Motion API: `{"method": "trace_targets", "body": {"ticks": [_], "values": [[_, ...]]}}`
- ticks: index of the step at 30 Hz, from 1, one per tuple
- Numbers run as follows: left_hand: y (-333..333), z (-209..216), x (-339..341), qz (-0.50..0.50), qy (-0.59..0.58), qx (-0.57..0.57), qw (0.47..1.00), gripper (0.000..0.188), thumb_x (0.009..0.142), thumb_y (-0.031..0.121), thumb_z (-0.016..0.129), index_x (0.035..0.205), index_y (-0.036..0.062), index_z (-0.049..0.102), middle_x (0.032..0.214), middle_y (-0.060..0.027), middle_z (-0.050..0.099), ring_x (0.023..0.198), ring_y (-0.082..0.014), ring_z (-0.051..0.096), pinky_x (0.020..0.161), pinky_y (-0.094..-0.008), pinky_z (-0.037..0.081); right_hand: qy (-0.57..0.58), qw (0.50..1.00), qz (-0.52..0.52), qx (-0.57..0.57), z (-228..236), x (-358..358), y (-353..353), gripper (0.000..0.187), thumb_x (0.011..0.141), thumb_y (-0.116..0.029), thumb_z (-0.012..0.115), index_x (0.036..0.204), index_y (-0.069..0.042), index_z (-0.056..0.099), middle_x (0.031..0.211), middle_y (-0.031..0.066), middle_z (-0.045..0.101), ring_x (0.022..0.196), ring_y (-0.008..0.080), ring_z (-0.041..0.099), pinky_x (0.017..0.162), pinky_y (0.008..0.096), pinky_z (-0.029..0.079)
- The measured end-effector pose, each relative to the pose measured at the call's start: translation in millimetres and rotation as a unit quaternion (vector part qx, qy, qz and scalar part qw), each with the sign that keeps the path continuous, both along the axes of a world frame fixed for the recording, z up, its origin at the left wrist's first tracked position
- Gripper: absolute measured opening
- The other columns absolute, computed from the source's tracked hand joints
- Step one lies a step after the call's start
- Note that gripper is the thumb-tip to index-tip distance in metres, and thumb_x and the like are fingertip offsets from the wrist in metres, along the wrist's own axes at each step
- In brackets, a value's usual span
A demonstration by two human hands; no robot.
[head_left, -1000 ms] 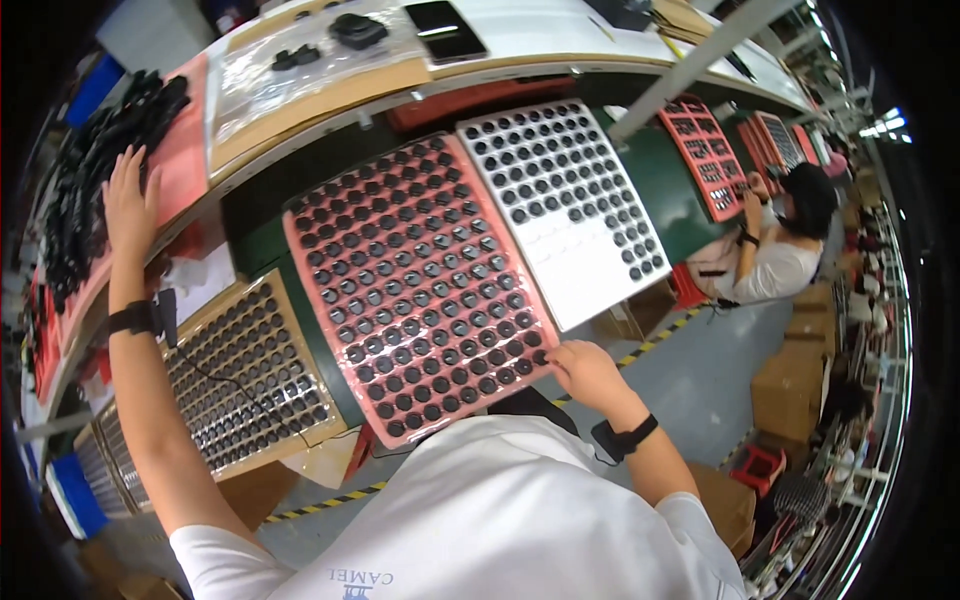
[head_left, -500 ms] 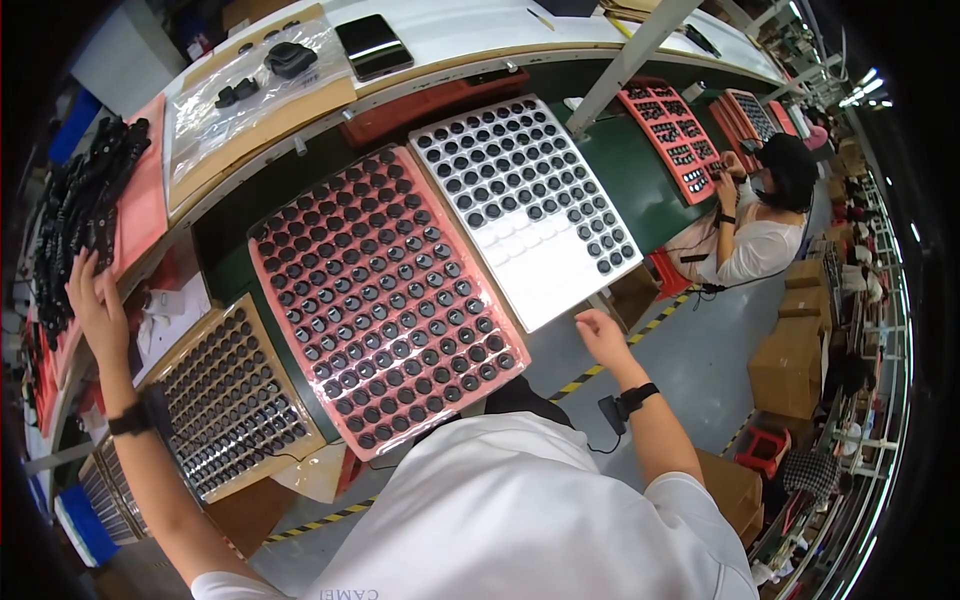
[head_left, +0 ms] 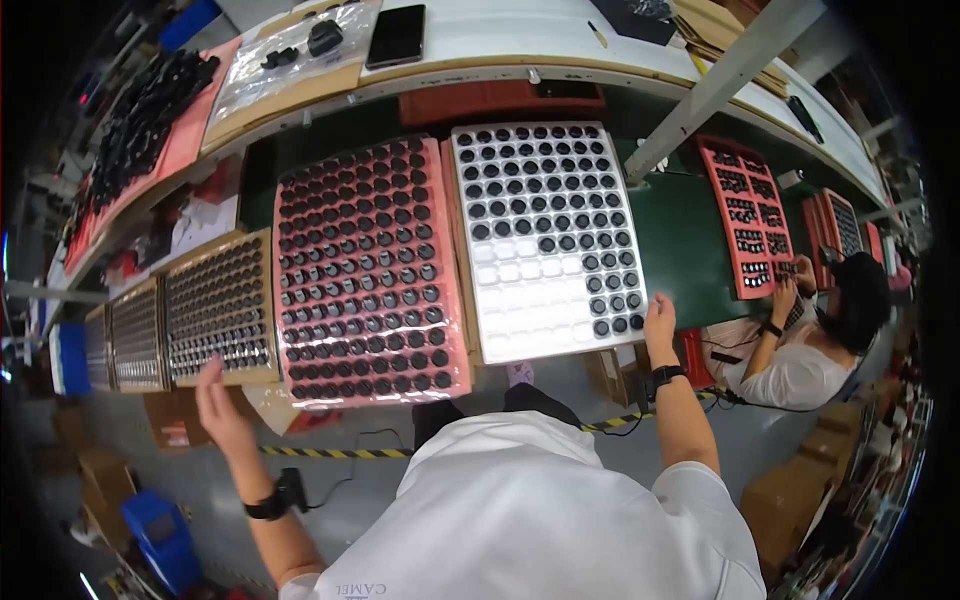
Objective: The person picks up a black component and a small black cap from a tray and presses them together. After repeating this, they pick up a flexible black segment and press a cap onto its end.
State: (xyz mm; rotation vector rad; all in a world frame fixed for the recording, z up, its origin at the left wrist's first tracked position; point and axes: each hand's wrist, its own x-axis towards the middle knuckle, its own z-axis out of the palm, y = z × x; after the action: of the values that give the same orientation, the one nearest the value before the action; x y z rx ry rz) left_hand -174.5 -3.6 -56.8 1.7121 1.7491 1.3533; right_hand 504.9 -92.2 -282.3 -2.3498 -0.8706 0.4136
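Observation:
A white tray (head_left: pixel 530 325) lies before me, with small round black parts (head_left: pixel 540 170) in its far rows and down its right side. Bare white cells show at its near left. My right hand (head_left: pixel 660 328) is at the tray's near right corner, fingers curled together; whether anything is in them is hidden. To the left lies a pink tray (head_left: pixel 462 340) filled with rows of similar black parts. My left hand (head_left: pixel 224 412), slightly blurred, is just in front of a brown-edged tray (head_left: pixel 180 380) of black parts, its fingers stretched out and holding nothing visible.
On the white shelf (head_left: pixel 480 48) behind lie a phone (head_left: pixel 396 36), a bagged black part (head_left: pixel 325 38) and a heap of black pieces (head_left: pixel 155 120). A slanted metal post (head_left: pixel 715 90) rises at right. A co-worker (head_left: pixel 825 345) handles parts beside a red tray (head_left: pixel 748 225).
My left hand has left the black heap and come down in front of the brown-edged tray. My right hand has moved from the white tray's near edge to its right corner. The view has turned.

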Motion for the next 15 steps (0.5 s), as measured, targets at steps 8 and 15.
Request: {"method": "trace_targets", "body": {"ticks": [8, 15], "values": [[-129, -78, 155, 0.018, -0.226, -0.200, 0.953, 0.032, 0.097, 0.023, 0.040, 0.104, -0.0033, 0.056, 0.102, -0.0124, 0.061, 0.090, -0.0174, 0.059, 0.080, -0.0292, 0.048, 0.097, 0.980, 0.170, 0.048, -40, 24, 3, 0.034, 0.091, -0.015, 0.043, 0.121, 0.000, 0.048, 0.117, 0.0210, 0.054, 0.110, 0.0324, 0.051, 0.093, 0.0353, 0.039], [-189, -129, 196, 0.027, -0.284, -0.314, 0.906, 0.032, 0.096, 0.025, 0.042, 0.100, -0.0024, 0.057, 0.096, -0.0100, 0.063, 0.083, -0.0152, 0.060, 0.074, -0.0265, 0.048, 0.154, 0.969, 0.189, 0.046, -25, 7, 15, 0.033, 0.092, -0.012, 0.042, 0.123, -0.001, 0.048, 0.115, 0.0166, 0.057, 0.108, 0.0249, 0.053, 0.093, 0.0307, 0.039]]}}
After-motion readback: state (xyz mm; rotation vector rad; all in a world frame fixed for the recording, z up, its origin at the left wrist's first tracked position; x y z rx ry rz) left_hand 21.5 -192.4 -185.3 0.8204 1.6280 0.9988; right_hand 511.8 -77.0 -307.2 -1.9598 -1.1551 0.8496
